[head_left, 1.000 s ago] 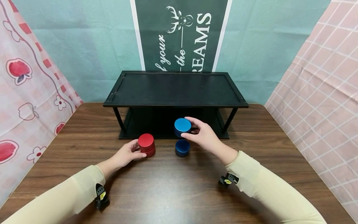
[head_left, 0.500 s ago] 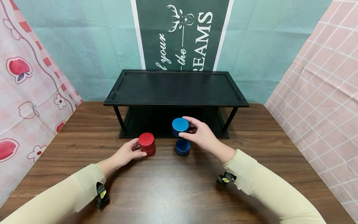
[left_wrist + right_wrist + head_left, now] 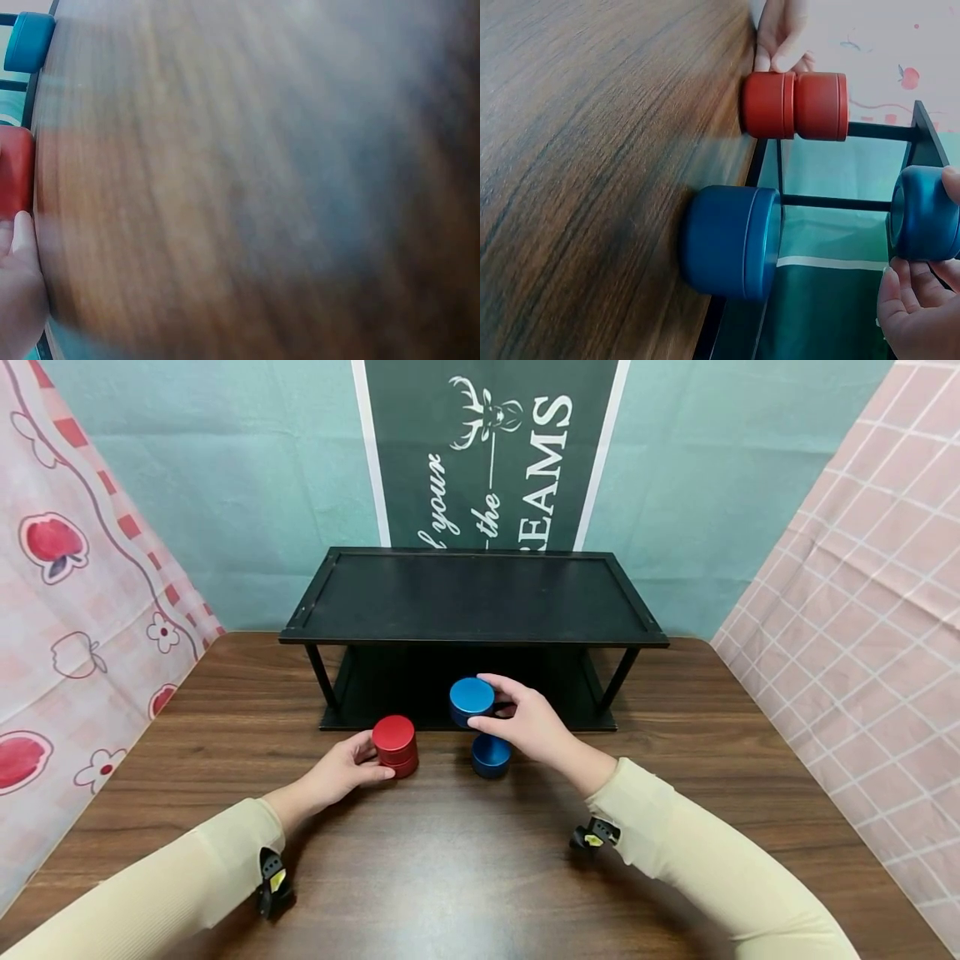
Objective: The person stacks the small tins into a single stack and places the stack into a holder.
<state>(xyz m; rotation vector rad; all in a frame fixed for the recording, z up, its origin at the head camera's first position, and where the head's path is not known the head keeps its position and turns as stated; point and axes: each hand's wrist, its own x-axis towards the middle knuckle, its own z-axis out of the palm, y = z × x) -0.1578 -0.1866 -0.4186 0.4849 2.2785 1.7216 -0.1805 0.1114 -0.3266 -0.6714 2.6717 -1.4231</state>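
Observation:
In the head view, my left hand [image 3: 339,772] grips two stacked round red tins [image 3: 394,747], thumb in front and fingers on the far left side. The right wrist view shows the stacked red tins [image 3: 817,105] standing on the table. My right hand [image 3: 531,723] pinches a round blue tin [image 3: 472,697] between thumb and fingers, in the air before the black rack. A second blue tin [image 3: 491,757] stands on the table below it and slightly to the right. In the right wrist view the held blue tin [image 3: 924,213] is apart from the standing blue tin [image 3: 727,241].
A black two-level rack [image 3: 472,597] stands at the back of the brown wooden table [image 3: 450,868]. The lower shelf's front edge lies just behind the tins. Patterned cloths hang at left, right and back.
My right hand has moved a little to the left with the blue tin, from above the standing blue tin towards the red tins. My left hand and the red tins stay in place.

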